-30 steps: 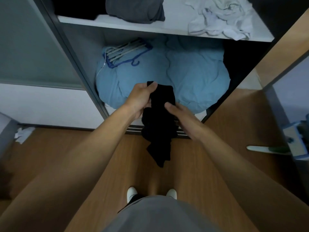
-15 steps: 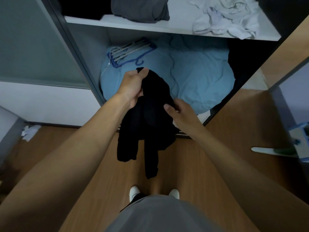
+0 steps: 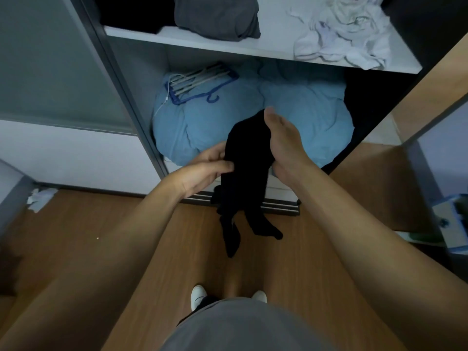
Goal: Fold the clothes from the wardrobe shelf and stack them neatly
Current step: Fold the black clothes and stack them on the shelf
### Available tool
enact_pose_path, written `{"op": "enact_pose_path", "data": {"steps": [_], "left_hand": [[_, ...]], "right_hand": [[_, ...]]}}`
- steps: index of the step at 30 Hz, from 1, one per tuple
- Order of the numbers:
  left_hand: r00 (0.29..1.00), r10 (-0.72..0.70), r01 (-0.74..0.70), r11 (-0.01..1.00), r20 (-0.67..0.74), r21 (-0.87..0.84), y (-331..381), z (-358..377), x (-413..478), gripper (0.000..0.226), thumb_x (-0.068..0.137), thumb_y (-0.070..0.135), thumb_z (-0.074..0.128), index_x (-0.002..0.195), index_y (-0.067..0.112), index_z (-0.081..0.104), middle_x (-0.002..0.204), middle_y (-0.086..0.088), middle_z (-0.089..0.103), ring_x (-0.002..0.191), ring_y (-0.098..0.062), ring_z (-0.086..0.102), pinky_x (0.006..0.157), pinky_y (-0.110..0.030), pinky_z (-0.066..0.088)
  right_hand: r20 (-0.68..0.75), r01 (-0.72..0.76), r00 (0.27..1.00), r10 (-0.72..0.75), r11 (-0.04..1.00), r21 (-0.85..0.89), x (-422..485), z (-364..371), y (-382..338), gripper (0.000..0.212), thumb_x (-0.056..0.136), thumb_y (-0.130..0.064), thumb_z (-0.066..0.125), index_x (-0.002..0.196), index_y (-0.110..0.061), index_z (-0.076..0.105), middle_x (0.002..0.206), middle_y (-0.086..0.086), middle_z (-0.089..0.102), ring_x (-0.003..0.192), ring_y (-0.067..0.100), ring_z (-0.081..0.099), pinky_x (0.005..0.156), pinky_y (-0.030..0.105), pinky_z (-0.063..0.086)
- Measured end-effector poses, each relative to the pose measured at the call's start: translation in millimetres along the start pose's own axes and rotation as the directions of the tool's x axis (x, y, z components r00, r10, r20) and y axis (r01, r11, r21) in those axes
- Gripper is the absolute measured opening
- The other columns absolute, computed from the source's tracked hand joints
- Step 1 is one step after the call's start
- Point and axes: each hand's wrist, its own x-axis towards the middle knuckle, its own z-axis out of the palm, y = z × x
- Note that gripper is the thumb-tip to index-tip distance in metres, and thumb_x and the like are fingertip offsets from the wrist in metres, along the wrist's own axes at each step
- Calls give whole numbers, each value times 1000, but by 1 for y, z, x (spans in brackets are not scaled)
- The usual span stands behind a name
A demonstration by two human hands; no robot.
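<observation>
A black garment (image 3: 247, 173) hangs in front of the open wardrobe, its two narrow ends dangling toward the wooden floor. My right hand (image 3: 282, 145) holds its upper part, thumb pointing up, with the fingers hidden behind the cloth. Lower down, my left hand (image 3: 205, 169) pinches the garment's left edge between thumb and fingers. On the white wardrobe shelf (image 3: 228, 45) above lie a folded grey garment (image 3: 217, 17) and a crumpled heap of white clothes (image 3: 342, 39).
Under the shelf a bulky light-blue bedding bundle (image 3: 202, 122) fills the compartment, with blue and white hangers (image 3: 197, 82) lying on it. The sliding-door track (image 3: 278, 209) runs along the floor. A crumpled white scrap (image 3: 40, 198) lies at left; a blue-and-white object (image 3: 450, 219) is at right.
My right hand has risen to take the top of the black garment. My left hand has dropped from the top to its left edge, and the cloth now hangs narrower.
</observation>
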Motion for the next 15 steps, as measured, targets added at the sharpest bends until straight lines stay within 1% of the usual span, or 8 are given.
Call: {"op": "enact_pose_path", "data": {"steps": [2,3,4,6,10,12,13,15], "left_hand": [[997,-26,44,970,-78,238,-7,4,-1,54,88,-2,66,132,28,54,120,11,67,119,-8,59,103,-26,46],[993,-48,80,947,-108,312,-11,6,-2,57,85,4,72,129,34,53,114,20,66,115,-1,59,96,-18,45],[991,-64,101,932,-116,348,-14,7,-3,61,82,10,76,129,40,50,113,26,64,113,5,58,91,-11,43],[992,-51,91,927,-119,363,-22,10,-4,75,78,19,82,134,46,40,120,34,56,117,13,51,90,-2,38],[986,45,22,916,-158,400,-26,16,-2,95,71,30,89,142,48,29,125,42,49,121,18,44,98,-3,37],[970,120,-18,902,-210,431,-23,22,2,83,74,28,87,135,50,36,124,38,52,118,16,48,97,-4,38],[954,158,-36,905,-255,424,-21,24,5,69,79,25,83,132,45,44,121,32,57,116,11,54,96,-6,40],[924,204,-63,916,-323,396,-14,25,11,33,90,18,72,120,24,61,107,14,68,104,-1,64,91,-15,47]], "right_hand": [[-36,-35,999,37,998,49,1,3,0,34,98,-47,52,91,-17,67,90,4,73,85,18,73,84,39,59],[-48,-46,998,49,997,68,1,5,-1,33,98,-47,52,91,-18,67,90,4,73,85,18,73,82,38,60],[-61,-54,996,59,995,84,1,6,-4,33,99,-47,52,93,-18,66,92,4,73,85,18,73,80,36,61],[-87,-62,994,73,991,116,1,8,-10,33,99,-47,51,100,-18,66,97,5,73,89,20,73,80,35,62],[-123,-69,988,98,973,218,-1,8,-22,43,100,-45,52,124,-11,62,109,10,71,97,24,72,85,41,61],[-126,-56,988,90,967,247,-3,8,-26,41,100,-42,53,124,-9,62,108,12,71,96,26,72,84,43,61],[-124,-49,989,81,968,244,-4,8,-27,39,100,-40,54,121,-9,62,107,13,71,95,27,72,84,44,61],[-130,-21,990,49,977,213,-4,5,-28,34,101,-39,54,115,-9,63,106,14,71,96,27,72,86,45,60]]}}
